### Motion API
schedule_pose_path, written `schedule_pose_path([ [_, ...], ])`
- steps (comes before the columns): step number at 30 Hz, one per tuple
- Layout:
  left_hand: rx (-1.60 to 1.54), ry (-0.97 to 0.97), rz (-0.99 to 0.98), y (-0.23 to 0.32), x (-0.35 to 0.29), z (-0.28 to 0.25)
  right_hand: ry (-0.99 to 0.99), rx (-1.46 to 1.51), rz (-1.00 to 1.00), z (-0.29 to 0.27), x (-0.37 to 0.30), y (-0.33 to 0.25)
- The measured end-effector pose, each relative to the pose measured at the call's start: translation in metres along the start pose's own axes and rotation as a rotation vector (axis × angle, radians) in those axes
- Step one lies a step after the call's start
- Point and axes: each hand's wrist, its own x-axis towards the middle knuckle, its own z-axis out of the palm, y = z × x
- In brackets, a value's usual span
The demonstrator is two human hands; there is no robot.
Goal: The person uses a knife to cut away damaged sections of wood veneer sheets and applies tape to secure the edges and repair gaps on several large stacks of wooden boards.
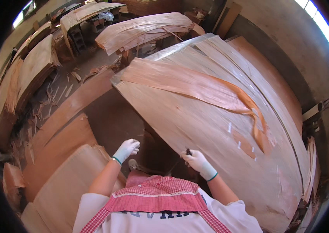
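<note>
My right hand [198, 163], in a white glove with a green cuff, is wrapped round a small tool with a black handle [189, 152]; its working end is hidden. It is at the near edge of a large stack of pale wood veneer sheets [180, 116]. A loose pinkish veneer strip [184, 79] lies across the stack, with an orange, curled end [246, 97]. My left hand [127, 150], gloved the same way, hovers over the dark floor left of the stack. Its fingers are curled closed, with nothing visible in them.
More veneer sheets [67, 186] lie low at my left, beside a long brown strip [75, 101]. Other veneer piles stand at the far left [36, 72] and the back [145, 29]. Scraps [57, 95] litter the floor. A wall [288, 42] bounds the right side.
</note>
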Motion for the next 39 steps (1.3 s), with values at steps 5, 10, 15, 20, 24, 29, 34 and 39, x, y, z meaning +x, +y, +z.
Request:
schedule_pose_path([
  [5, -0.23, 0.174, -0.034, -0.006, -0.003, -0.193, 0.012, 0.237, -0.034, 0.085, 0.119, -0.11],
  [10, -0.072, 0.313, 0.089, 0.061, 0.014, -0.276, 0.063, 0.171, -0.019, 0.118, 0.205, -0.16],
  [15, -0.059, 0.172, 0.12, 0.145, 0.078, -0.308, 0.195, 0.178, -0.052, 0.128, 0.303, -0.196],
  [20, 0.081, 0.032, 0.18, 0.227, 0.189, -0.358, 0.366, 0.344, -0.059, 0.136, 0.393, -0.218],
  [24, 0.165, -0.029, 0.152, 0.287, 0.247, -0.402, 0.444, 0.367, -0.062, 0.146, 0.457, -0.228],
  [29, 0.008, -0.157, 0.042, 0.313, 0.353, -0.473, 0.662, 0.076, -0.015, 0.164, 0.488, -0.248],
  [34, 0.166, -0.283, -0.146, 0.35, 0.459, -0.497, 0.862, -0.071, 0.286, 0.175, 0.5, -0.265],
  [39, 0.248, -0.538, -0.219, 0.428, 0.593, -0.483, 1.113, -0.163, 0.534, 0.196, 0.514, -0.291],
])
